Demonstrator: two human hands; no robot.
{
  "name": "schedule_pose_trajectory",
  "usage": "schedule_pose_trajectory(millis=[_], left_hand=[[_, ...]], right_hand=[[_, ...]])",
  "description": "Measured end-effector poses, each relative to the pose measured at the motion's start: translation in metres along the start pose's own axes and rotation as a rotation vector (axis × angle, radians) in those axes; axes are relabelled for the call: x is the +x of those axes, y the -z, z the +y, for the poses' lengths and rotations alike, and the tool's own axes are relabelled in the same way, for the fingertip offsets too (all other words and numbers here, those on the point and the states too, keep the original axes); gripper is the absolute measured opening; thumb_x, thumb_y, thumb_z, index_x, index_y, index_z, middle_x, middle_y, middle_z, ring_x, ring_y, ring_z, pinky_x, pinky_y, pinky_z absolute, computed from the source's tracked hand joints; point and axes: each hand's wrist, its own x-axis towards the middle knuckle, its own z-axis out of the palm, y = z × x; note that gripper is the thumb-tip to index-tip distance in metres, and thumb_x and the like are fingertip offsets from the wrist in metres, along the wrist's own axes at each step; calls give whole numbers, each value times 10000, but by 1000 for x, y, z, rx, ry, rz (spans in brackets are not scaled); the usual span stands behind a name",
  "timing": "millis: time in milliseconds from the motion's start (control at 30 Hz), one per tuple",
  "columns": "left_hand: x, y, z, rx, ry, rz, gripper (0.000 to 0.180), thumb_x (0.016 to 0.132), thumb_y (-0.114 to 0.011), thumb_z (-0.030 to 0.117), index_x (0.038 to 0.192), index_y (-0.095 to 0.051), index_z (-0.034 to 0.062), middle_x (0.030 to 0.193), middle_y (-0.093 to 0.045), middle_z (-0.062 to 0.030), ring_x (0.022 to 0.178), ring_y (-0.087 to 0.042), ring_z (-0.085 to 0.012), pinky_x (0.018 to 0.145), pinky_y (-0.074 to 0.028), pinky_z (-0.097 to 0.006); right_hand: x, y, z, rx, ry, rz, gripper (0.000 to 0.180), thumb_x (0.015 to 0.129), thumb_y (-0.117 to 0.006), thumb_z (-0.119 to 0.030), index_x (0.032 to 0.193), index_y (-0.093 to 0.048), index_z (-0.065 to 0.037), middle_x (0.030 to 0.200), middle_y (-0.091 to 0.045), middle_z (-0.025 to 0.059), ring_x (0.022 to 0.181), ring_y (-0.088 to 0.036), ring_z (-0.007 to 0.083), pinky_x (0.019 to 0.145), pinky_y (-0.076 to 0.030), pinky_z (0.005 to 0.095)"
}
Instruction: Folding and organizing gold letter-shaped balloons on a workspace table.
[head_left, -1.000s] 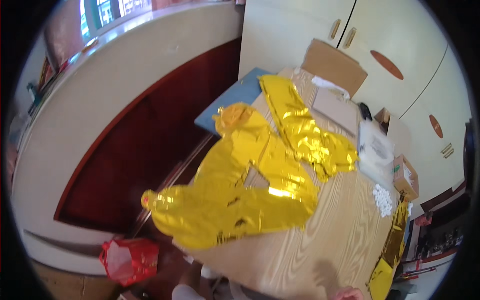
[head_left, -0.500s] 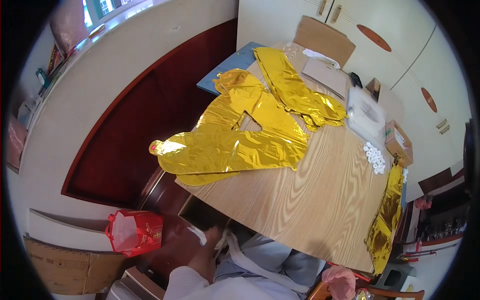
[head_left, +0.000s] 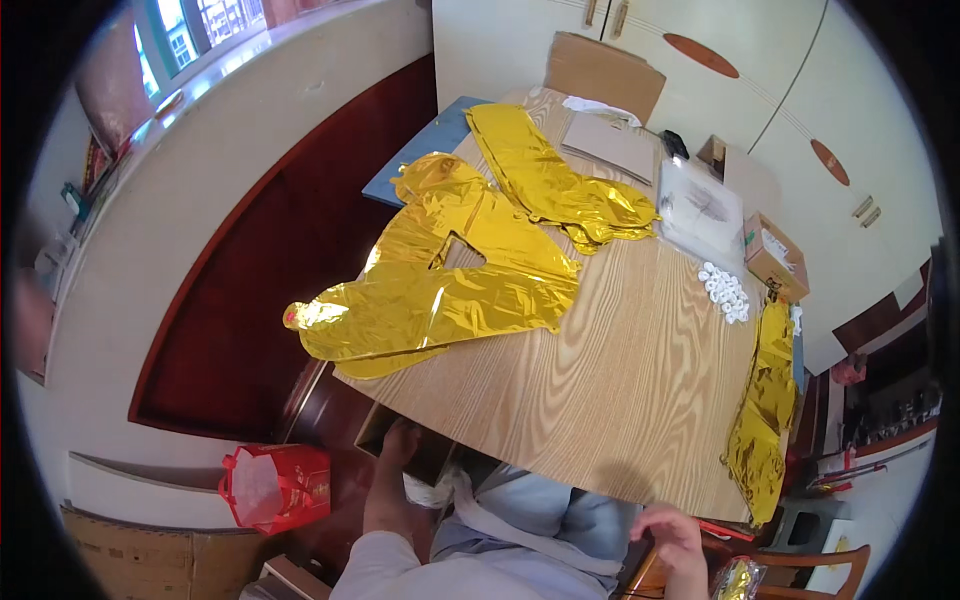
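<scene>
The open compartment (head_left: 431,453) sits below the tabletop's (head_left: 640,400) near edge, where I have the left hand (head_left: 402,437) at it (I cannot tell how its fingers stand), while the right hand (head_left: 668,528), fingers loosely bent and parted, hovers beside that edge, gold foil (head_left: 500,295) lying beyond.

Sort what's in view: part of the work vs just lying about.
Likely part of the work:
- left hand, at the open drawer or box
- right hand, apparently empty, near the table edge
- gold foil pieces
- white pieces

Apparently lying about:
- red bag
- cardboard sheet
- black object
</scene>
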Motion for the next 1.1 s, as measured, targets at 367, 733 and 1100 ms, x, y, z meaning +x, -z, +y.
schedule_pose_trajectory(millis=[367,733,1100], left_hand=[[-96,50,181,54,-653,1199,278,893,-528,4,1169,-552,-17,1203,-528,-112,1071,-525,-223,941,-437,-349],[-126,-74,479,1052,-1116,142,348,811,-674,208,1114,-619,45,1223,-591,-171,1153,-545,-350,965,-443,-435],[-97,-104,502,1096,-809,-92,286,822,-666,369,965,-725,128,877,-715,-86,807,-679,-284,732,-532,-384]], right_hand=[[235,6,6,-1337,542,-199,533,877,-632,-293,1312,-506,-13,1299,-548,190,1230,-501,344,1038,-395,426],[313,-7,33,-1714,618,-437,215,802,-604,-191,895,-665,-6,963,-691,147,876,-681,283,746,-546,386],[327,-9,19,-1708,552,-356,107,794,-612,-202,784,-660,-107,759,-677,86,759,-669,275,637,-518,411]])
